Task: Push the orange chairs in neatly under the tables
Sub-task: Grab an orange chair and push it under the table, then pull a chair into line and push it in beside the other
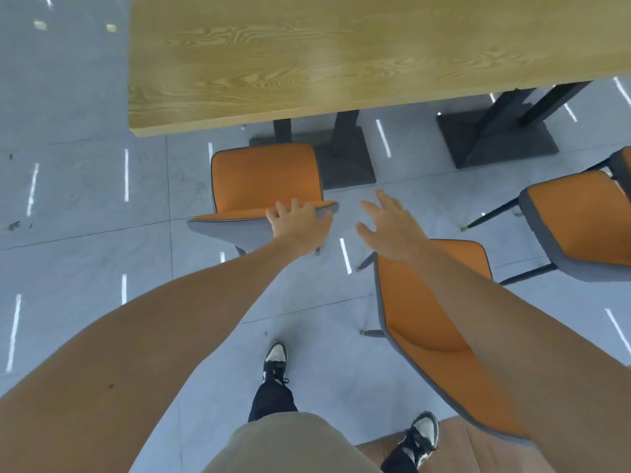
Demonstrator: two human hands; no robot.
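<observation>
Your left hand [297, 222] is resting on the top edge of the backrest of the orange chair [264, 180] at 12 o'clock, fingers curled over its grey rim. Your right hand [387, 224] is hovering just beside it at 1 o'clock, fingers spread and holding nothing, above bare floor. That chair's seat is facing the wooden table [341, 52], its front edge sitting just short of the tabletop's near edge, with the dark table base [341, 158] touching its right side. A second orange chair [440, 322] is standing under your right forearm at 4 o'clock, well out from the table. A third orange chair [587, 216] is sitting at 3 o'clock beside another table base [495, 138]. Open grey tiled floor [85, 199] is stretching away at 9 o'clock, reflecting strip lights.
</observation>
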